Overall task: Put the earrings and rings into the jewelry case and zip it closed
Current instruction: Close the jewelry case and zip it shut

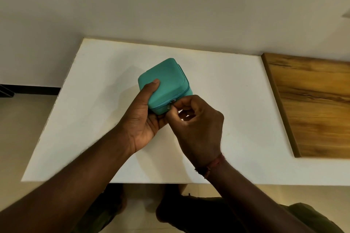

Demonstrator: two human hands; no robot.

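Both hands are busy with the small teal jewelry case (168, 79), which sits over the middle of the white table (246, 119). His left hand (144, 119) grips the case from its left side, with the thumb (151, 89) laid flat on the lid and the fingers curled underneath, so the near end is lifted and the whole case tilts. From where I stand I cannot tell whether the far end touches the table.

The right hand (197, 125) comes in from the other side. Its thumb and forefinger pinch the little metal zip pull (170, 105) at the near edge of the case, and the other fingers are loosely curled below. The zip line runs round the side between lid and base, and the lid lies down on the base.

A reddish thread band (210, 166) circles the right wrist (it looks frayed). To the right, a wooden board (312, 104) lies on the table, well apart from the case.
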